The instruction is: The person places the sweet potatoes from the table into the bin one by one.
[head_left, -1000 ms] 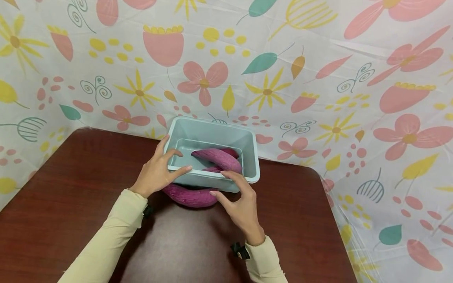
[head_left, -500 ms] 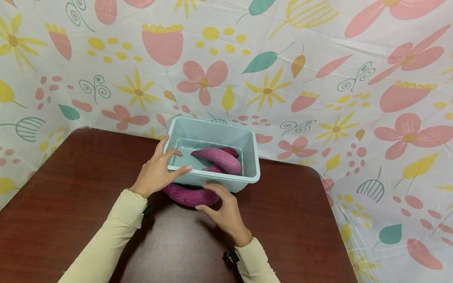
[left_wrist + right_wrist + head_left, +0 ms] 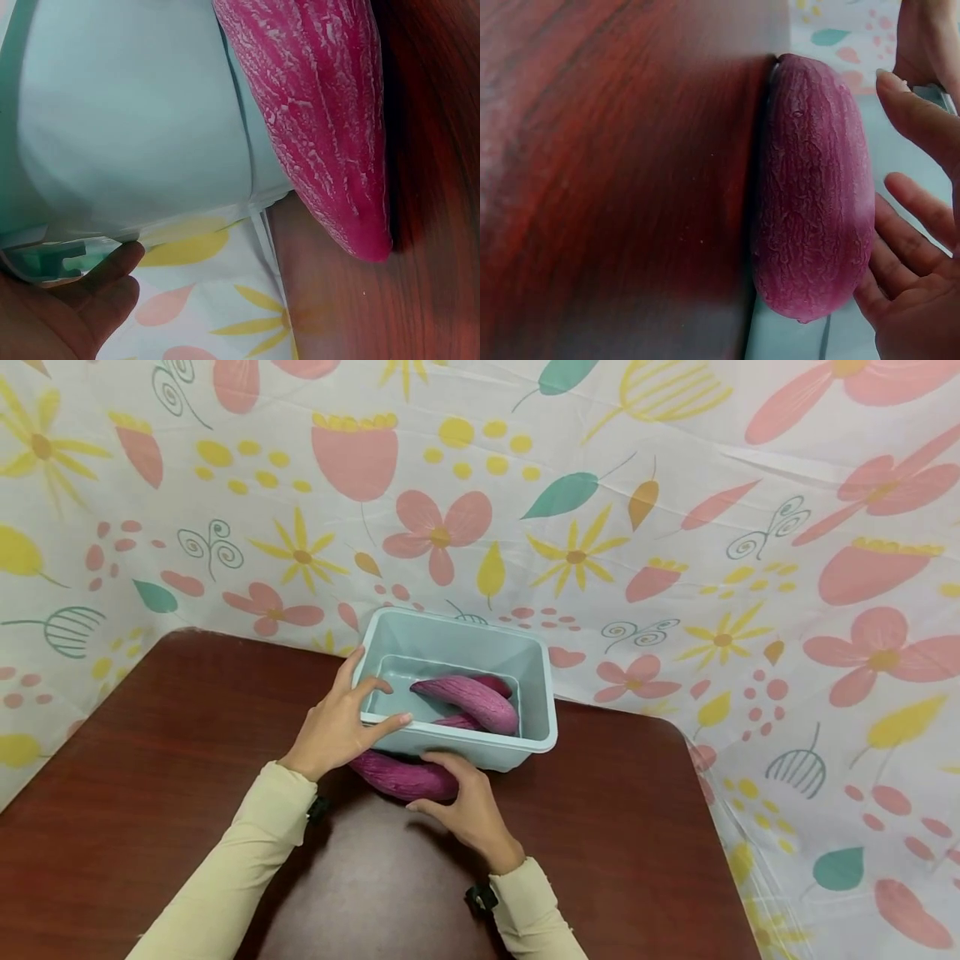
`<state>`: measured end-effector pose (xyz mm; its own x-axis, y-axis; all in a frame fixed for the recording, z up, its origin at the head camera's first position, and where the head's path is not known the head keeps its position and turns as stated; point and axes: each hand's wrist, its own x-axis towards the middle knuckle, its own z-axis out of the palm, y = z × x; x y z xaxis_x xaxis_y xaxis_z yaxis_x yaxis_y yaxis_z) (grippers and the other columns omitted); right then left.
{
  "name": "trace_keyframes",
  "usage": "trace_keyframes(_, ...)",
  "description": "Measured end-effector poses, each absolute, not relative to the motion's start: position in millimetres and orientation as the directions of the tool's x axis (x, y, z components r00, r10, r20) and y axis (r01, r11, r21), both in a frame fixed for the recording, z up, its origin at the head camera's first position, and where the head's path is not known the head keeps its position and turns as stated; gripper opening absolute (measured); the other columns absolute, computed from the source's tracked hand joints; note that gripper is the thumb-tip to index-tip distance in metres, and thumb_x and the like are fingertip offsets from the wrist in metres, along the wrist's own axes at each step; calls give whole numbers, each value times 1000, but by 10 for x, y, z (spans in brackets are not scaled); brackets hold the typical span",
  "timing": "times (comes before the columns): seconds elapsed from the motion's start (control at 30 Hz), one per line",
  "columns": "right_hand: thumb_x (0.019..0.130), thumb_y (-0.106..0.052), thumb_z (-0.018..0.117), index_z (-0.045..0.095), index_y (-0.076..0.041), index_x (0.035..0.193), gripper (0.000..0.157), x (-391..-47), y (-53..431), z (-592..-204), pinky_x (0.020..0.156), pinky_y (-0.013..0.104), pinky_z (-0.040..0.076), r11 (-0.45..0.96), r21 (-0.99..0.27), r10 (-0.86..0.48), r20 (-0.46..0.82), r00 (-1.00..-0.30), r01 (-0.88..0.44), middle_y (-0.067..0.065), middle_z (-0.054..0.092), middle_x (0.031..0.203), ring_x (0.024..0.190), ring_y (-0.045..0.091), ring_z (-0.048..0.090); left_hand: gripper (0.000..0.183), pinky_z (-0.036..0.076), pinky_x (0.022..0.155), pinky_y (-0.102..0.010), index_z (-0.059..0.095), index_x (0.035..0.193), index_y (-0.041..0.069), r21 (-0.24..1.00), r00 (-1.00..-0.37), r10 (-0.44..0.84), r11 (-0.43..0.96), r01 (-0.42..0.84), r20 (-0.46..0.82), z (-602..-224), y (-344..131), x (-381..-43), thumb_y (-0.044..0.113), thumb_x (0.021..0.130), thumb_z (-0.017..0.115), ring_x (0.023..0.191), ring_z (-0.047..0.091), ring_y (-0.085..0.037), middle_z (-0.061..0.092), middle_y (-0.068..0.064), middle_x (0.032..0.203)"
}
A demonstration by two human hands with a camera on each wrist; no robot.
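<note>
My left hand (image 3: 330, 727) holds the front left corner of a pale blue plastic bin (image 3: 450, 745), thumb on the front rim and fingers at the left side. In front of the bin, a curved, wrinkled purple sweet potato (image 3: 401, 778) lies on the table. My right hand (image 3: 474, 814) is at its right end, thumb and fingers spread to either side. In the right wrist view the fingers of that hand (image 3: 915, 300) are beside the sweet potato (image 3: 814, 187). The left wrist view shows its tapered end beside the bin wall (image 3: 135, 112).
Inside the bin, several purple sweet potatoes (image 3: 483, 703) are piled toward the right. The bin stands near the back edge of the dark brown wooden table (image 3: 615, 827). Behind it hangs a white cloth (image 3: 517, 527) with a flower and leaf print.
My right hand has moved left and down from the bin's front rim to the right end of the sweet potato on the table. The left hand has stayed on the bin.
</note>
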<state>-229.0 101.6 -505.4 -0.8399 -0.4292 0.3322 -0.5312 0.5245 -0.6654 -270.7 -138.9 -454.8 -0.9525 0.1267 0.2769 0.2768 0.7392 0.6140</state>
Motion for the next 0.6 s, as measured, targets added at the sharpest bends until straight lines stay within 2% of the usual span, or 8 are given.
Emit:
trace_keyframes(0.27,75,-20,90,70,-11,122,52,-2320,991,-5041,104,41,47,572,-608,-463,316,-828,-551,4,72,122,119,24,62,56,52,69,-43,61,119,28,617,-955,117,740,266,271,-4527,-1380,-2709,73,85,63,87,69,-27,9,-2,171)
trace_keyframes(0.6,77,-19,89,71,-13,121,48,-2287,967,-5071,104,44,47,610,-576,-485,273,-831,-544,2,73,121,118,22,64,57,51,67,-41,60,120,28,626,-956,123,732,270,268,-4560,-1371,-2689,72,85,63,94,70,-31,7,-2,171)
